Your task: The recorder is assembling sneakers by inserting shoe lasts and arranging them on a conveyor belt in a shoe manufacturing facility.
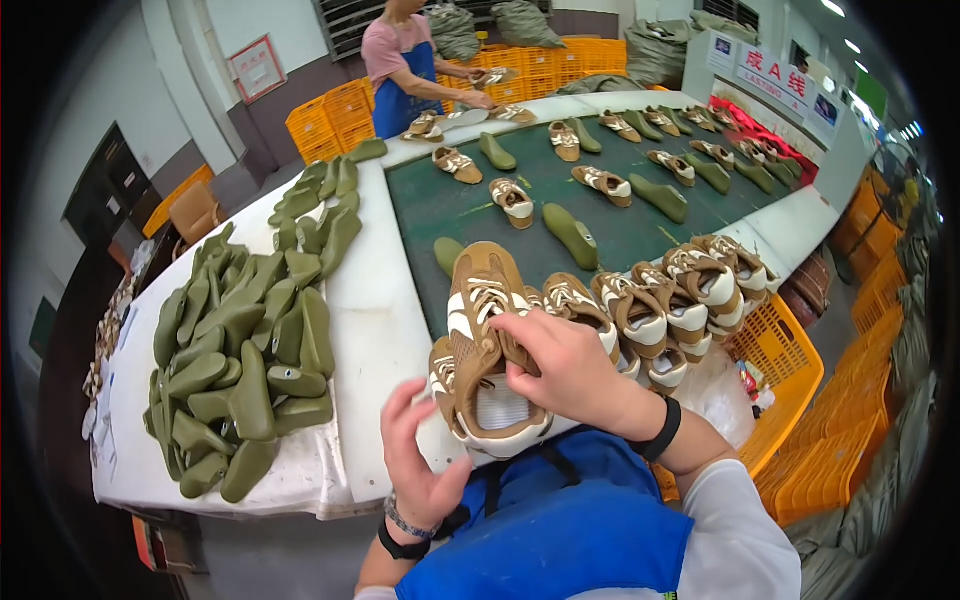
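My right hand (575, 365) is closed on a brown sneaker (478, 290) with white stripes and laces, thumb and fingers at its opening beside the tongue. The shoe points away from me and its pale inside shows. Just left of its heel, my left hand (428, 455) is held with fingers apart and nothing in it. Part of another brown shoe (441, 368) shows behind the held one on its left. To the right, a row of similar sneakers (640, 318) is packed together along the table edge.
Green shoe lasts (250, 350) are heaped on the white tabletop (362, 300) at left. A dark green conveyor belt (460, 215) carries shoes and lasts. Across it stands a co-worker in a blue apron (400, 103). Orange crates (790, 380) stand at right.
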`<state>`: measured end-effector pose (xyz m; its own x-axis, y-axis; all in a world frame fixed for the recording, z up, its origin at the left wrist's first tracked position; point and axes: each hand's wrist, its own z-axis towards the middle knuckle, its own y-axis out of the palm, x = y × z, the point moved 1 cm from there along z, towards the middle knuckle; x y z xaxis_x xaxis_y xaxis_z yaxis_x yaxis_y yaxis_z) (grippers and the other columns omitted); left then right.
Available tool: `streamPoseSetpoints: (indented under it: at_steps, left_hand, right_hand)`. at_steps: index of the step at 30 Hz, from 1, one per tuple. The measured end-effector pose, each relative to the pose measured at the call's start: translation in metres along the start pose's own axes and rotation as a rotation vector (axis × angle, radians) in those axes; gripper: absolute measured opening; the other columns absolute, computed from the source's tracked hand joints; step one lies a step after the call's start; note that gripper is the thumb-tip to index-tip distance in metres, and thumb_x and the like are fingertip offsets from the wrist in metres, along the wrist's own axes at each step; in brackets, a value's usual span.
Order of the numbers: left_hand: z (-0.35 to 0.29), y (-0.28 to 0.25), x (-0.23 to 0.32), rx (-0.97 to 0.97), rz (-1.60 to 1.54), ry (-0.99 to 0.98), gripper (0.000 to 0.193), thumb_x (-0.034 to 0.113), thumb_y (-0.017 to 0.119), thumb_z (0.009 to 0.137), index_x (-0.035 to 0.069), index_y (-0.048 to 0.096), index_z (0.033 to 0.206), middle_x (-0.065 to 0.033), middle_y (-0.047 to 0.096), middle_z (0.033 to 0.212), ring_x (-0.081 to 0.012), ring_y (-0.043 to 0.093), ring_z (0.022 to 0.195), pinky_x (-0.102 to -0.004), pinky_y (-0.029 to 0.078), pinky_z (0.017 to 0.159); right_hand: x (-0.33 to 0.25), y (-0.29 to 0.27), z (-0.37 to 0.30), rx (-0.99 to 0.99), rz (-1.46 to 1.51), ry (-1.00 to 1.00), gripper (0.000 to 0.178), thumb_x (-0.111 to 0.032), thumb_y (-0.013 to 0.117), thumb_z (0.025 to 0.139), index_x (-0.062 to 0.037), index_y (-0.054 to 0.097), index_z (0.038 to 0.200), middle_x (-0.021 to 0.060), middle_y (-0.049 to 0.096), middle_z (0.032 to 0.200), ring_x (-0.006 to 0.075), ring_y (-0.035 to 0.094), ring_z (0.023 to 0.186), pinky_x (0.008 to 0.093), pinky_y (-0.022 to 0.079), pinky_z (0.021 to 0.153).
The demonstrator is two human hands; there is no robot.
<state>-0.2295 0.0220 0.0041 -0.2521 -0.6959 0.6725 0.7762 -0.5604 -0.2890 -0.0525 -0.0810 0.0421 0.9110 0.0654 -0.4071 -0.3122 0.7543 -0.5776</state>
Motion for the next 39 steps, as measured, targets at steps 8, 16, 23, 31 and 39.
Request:
streamPoseSetpoints:
  at_steps: [8,16,23,31,39]
  left_hand:
    - [0.067,0.029,0.01,-0.085,0.462,0.119,0.034,0.003,0.068,0.07,0.0,0.055,0.101,-0.0152,0.057,0.097,-0.032,0.058,0.083,-0.0371,0.049,0.071]
    - [0.071,0.052,-0.006,0.111,0.211,0.113,0.032,-0.003,0.065,0.074,-0.002,0.057,0.105,-0.0169,0.063,0.09,-0.0319,0.063,0.078,-0.0358,0.051,0.068]
    - [0.057,0.047,-0.024,0.077,0.338,0.173,0.023,-0.002,0.057,0.082,-0.003,0.058,0.105,-0.0212,0.061,0.095,-0.0367,0.06,0.084,-0.0401,0.05,0.074]
    - [0.067,0.071,-0.039,-0.018,0.171,0.164,0.028,-0.005,0.05,0.081,-0.004,0.057,0.108,-0.0213,0.055,0.115,-0.0343,0.056,0.102,-0.0385,0.047,0.084]
    - [0.061,0.082,-0.021,-0.032,0.429,0.204,0.025,-0.005,0.05,0.078,-0.002,0.059,0.102,-0.0216,0.055,0.115,-0.0357,0.055,0.103,-0.041,0.043,0.09]
  right_hand:
    - [0.001,0.008,-0.003,0.129,0.006,-0.098,0.034,0.002,0.065,0.062,-0.005,0.056,0.093,0.0086,0.053,0.074,0.0254,0.056,0.062,0.0337,0.046,0.052]
    - [0.012,0.0,-0.002,0.115,-0.064,-0.016,0.035,-0.003,0.063,0.067,-0.0113,0.062,0.101,0.0054,0.047,0.073,0.0207,0.055,0.062,0.032,0.047,0.053]
    - [0.017,0.017,-0.004,0.022,0.133,0.018,0.017,-0.006,0.058,0.07,-0.0073,0.059,0.087,0.0094,0.046,0.078,0.028,0.053,0.073,0.0376,0.045,0.059]
    - [0.029,0.01,-0.018,0.1,0.134,-0.042,0.008,-0.005,0.057,0.072,-0.0065,0.055,0.08,0.01,0.044,0.08,0.0287,0.053,0.073,0.0375,0.043,0.06]
    - [0.038,0.004,-0.012,0.317,0.147,0.056,0.027,-0.01,0.062,0.071,-0.0079,0.06,0.099,0.0088,0.06,0.084,0.0263,0.062,0.075,0.034,0.051,0.063]
